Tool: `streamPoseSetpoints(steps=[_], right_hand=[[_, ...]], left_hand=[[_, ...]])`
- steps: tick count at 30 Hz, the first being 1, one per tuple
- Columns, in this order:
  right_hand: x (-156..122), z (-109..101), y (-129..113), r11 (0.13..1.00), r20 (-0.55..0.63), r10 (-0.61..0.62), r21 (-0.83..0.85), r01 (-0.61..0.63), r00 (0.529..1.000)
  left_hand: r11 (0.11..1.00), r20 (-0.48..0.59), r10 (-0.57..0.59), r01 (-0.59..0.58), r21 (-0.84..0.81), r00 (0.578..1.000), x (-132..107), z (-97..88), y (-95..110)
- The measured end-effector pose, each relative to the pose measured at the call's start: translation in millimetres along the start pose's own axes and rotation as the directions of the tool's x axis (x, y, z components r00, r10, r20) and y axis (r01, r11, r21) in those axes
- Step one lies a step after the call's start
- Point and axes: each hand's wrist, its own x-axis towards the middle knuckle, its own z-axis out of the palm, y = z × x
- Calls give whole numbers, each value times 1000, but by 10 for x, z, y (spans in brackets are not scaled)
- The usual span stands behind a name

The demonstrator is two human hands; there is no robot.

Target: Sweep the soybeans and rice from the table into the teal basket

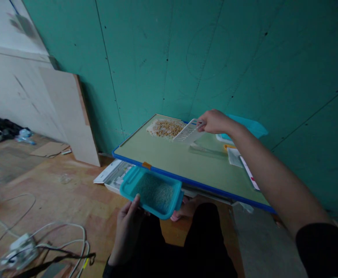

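My left hand (130, 216) is closed on the near rim of a teal plastic container (122, 189), thumb on top, in front of the table edge. Pale, fine grain (154, 191) covers the container's bottom. Over the table, my right hand (213, 121) grips a white slotted plastic scoop (190, 132) by its upper end. The scoop is tilted, its lower edge beside a spread pile of white and yellow-brown grains (166, 128). Whether that edge touches the tabletop, I cannot tell.
The pale green table (157, 150) has a blue edge and stands against a green wall (146, 69). A blue tray (247, 125) and a small white item (234, 157) lie on its right. Below is an open white drawer (114, 179); cables (82, 231) and a power strip (22, 247) lie on the floor.
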Motion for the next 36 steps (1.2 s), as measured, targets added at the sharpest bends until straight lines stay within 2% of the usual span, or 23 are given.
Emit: streamPoseSetpoints(steps=[3, 6, 11, 13, 15, 16, 18, 22, 23, 26, 29, 31, 34, 35, 36], right_hand=[[-36, 48, -7, 1000, 4, 5, -18, -5, 1000], [15, 111, -24, 1000, -43, 7, 29, -6, 999], [70, 110, 42, 995, -126, 28, 103, -15, 992], [3, 102, 135, 991, -165, 62, 126, -42, 984], [-140, 139, 268, 975, -224, 157, 190, -115, 962], [-241, 184, 343, 956, -259, 231, 238, -170, 938], [-486, 333, 493, 896, -320, 397, 338, -288, 860], [-1004, 805, 712, 713, -374, 686, 513, -478, 624], [-1104, 929, 745, 678, -380, 723, 550, -488, 577], [-1283, 1217, 810, 587, -375, 795, 672, -451, 476], [-1365, 1314, 817, 497, -348, 851, 773, -393, 392], [-1459, 1284, 752, 472, -336, 855, 819, -325, 395], [-1729, 1180, 493, 523, -368, 800, 815, -248, 474], [-1842, 1147, 370, 562, -387, 780, 779, -278, 491], [-1952, 1119, 238, 591, -404, 773, 740, -322, 489]], left_hand=[[1000, 5, 12, -12, -2, 1000, 32, -29, -24], [1000, 9, 4, -4, -1, 1000, 57, -56, -59], [999, -66, 51, -51, 5, 996, 84, -66, -133], [997, -74, 72, -72, 4, 995, 91, -62, -156], [996, -75, 84, -83, 11, 994, 95, -61, -171], [997, -81, 83, -82, 15, 993, 97, -62, -174], [997, -95, 73, -72, 10, 993, 103, -67, -175], [998, -93, 51, -52, -17, 994, 115, -60, -155], [999, -90, 46, -48, -19, 995, 116, -50, -148], [998, -111, 54, -56, -14, 992, 111, 1, -133], [996, -143, 88, -89, -2, 986, 99, 50, -130], [995, -152, 96, -96, 5, 984, 92, 65, -128], [995, -162, 97, -96, 9, 982, 81, 63, -127], [995, -164, 98, -98, 9, 982, 76, 61, -129], [995, -166, 99, -99, 9, 981, 72, 60, -134]])
